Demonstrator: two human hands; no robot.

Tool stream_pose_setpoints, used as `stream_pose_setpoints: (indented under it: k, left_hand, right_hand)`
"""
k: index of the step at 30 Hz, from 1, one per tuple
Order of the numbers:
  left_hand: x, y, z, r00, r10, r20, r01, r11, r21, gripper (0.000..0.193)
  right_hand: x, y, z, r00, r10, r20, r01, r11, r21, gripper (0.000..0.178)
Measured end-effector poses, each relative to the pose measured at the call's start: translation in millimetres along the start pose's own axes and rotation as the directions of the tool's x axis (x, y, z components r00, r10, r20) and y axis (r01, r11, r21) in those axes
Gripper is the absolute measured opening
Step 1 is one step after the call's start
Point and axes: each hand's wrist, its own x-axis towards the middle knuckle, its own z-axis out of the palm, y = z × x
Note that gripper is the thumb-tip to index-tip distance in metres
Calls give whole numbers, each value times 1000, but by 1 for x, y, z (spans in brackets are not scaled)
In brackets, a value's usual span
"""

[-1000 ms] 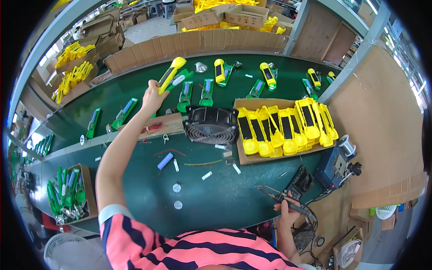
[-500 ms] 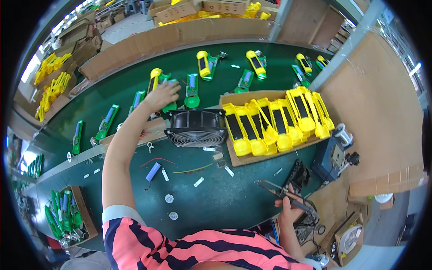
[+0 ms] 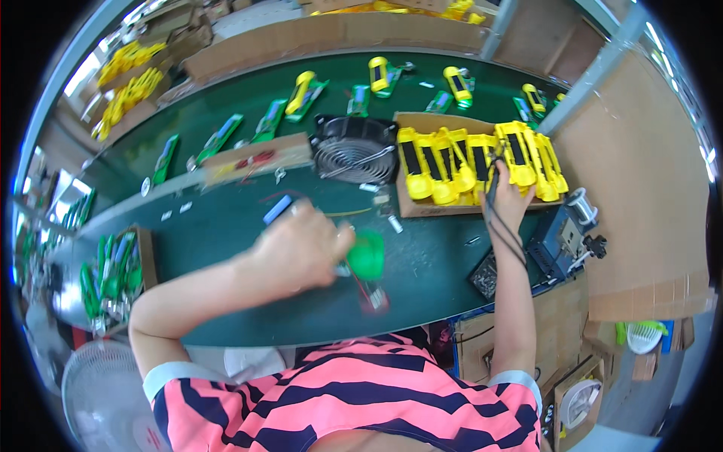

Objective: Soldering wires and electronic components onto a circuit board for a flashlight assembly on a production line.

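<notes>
My left hand (image 3: 301, 245), blurred by motion, is closed on a green plastic casing (image 3: 366, 255) above the near bench. The casing's round end sticks out to the right, and thin wires with a small reddish piece hang below it. My right hand (image 3: 509, 197) grips a soldering iron (image 3: 493, 187), its cord running back along the forearm. That hand is at the front edge of a cardboard box (image 3: 444, 210) full of yellow plastic casings (image 3: 444, 177) with dark panels. Its fingers are against one yellow casing; whether they grip it I cannot tell.
A black fan (image 3: 354, 149) stands left of the box. Behind it, green and yellow casings lie along the green conveyor (image 3: 226, 105). A blue soldering station (image 3: 556, 248) with a solder reel (image 3: 580, 203) is at right. A box of green casings (image 3: 147, 260) sits at left.
My left hand has come back from the conveyor to the near bench with a green casing. My right hand has moved from the bench's front edge up to the box, still holding the soldering iron.
</notes>
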Motion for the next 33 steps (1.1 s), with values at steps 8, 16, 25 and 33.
stream_pose_setpoints:
  k: [8, 16, 25, 33]
  left_hand:
    - [-54, 101, 81, 910, -288, 300, 377, 875, -303, 64]
    - [-36, 108, 101, 887, -429, 171, 375, 455, -807, 50]
    - [-27, 116, 107, 726, -639, 252, 454, 171, -874, 34]
    - [-42, 114, 101, 558, -685, 469, 107, -500, -859, 19]
  right_hand:
    - [14, 28, 31, 988, 13, -151, -8, 999, 33, 34]
    - [-49, -10, -67, 983, 98, -152, 12, 803, 596, 37]
    - [-136, -65, -38, 894, -444, 55, 192, 493, 849, 47]
    - [-143, -83, -35, 844, -403, 355, -193, 390, 900, 43]
